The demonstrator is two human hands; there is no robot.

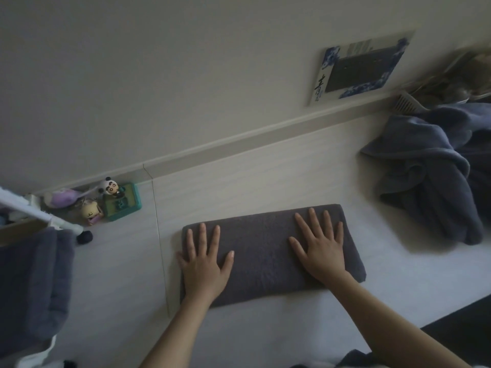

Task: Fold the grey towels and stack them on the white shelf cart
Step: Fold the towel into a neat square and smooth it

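Observation:
A folded grey towel (263, 251) lies as a neat rectangle on the pale floor in the middle of the view. My left hand (204, 264) rests flat on its left end, fingers spread. My right hand (321, 243) lies flat on its right half, fingers spread too. A heap of unfolded grey towels (430, 166) sits at the right. At the left edge stands the white shelf cart (39, 215), with folded grey towels (29, 288) stacked on its shelf.
Small toy figures (106, 200) stand by the skirting board next to the cart. One cart wheel (85, 237) is near them. A blue-and-white picture (364, 67) leans on the wall. A dark item (462, 338) lies at the lower right.

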